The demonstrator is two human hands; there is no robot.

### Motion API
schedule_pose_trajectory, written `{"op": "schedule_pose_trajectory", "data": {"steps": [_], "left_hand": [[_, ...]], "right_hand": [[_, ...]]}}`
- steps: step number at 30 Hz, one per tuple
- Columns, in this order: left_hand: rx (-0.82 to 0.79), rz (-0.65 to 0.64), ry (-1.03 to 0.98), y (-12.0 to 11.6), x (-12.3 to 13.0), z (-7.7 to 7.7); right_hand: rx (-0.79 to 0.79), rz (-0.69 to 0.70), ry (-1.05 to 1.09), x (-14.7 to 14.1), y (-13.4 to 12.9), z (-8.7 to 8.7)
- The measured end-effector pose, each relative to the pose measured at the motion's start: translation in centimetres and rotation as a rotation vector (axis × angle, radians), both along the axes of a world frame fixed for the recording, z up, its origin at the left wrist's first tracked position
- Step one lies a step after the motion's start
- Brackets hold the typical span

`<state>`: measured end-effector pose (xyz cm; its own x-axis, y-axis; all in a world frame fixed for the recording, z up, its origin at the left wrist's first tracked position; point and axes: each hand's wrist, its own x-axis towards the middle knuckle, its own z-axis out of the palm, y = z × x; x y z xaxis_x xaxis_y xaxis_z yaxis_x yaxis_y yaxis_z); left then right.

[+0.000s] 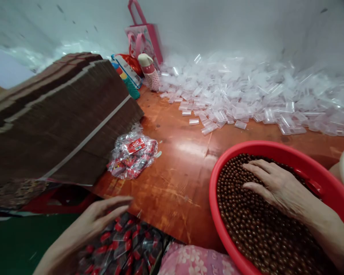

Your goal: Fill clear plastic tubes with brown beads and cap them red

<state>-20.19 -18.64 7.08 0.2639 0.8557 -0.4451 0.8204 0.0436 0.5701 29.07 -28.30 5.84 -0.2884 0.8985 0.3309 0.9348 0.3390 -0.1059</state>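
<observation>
My right hand rests on small glossy brown balls that fill a large red basin. Its fingers are stretched out and somewhat apart, with no ball visibly gripped; the fingertips touch the top layer. Over at the lower left, my left hand hovers above a box of small clear packs with red ends. That hand is slightly blurred; fingers and thumb point right with a gap between them and nothing showing in it.
Many clear plastic sleeves lie piled along the wall. A bundle of strapped brown cardboard stands at left, beside a clear bag with red packets. Behind are a bottle and a pink bag. A wooden table carries these.
</observation>
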Motion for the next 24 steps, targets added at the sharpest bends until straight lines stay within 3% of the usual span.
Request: {"op": "schedule_pose_trajectory", "data": {"steps": [2,5,9,13,16,20,24], "left_hand": [[0.055,-0.085,-0.089,4.0,5.6,-0.1],[0.277,-0.212,-0.190,11.5,14.7,-2.2],[0.448,-0.091,-0.150,21.8,23.9,-6.5],[0.504,0.027,-0.064,28.7,28.9,-9.5],[0.526,0.066,-0.044,30.3,31.5,-11.0],[0.544,0.032,-0.090,29.4,34.0,-12.8],[0.510,-0.081,-0.191,28.1,33.9,-13.5]], "right_hand": [[0.005,-0.020,-0.023,0.2,0.0,-0.5],[0.019,-0.052,-0.060,0.5,-0.1,-1.1],[0.016,-0.111,-0.067,1.0,0.0,-1.5],[0.011,-0.155,-0.048,1.5,0.3,-1.5],[-0.047,-0.217,0.009,1.8,0.5,-1.5],[-0.114,-0.279,0.159,2.5,1.1,-0.7],[-0.218,-0.332,0.301,5.1,3.3,1.4]]}}
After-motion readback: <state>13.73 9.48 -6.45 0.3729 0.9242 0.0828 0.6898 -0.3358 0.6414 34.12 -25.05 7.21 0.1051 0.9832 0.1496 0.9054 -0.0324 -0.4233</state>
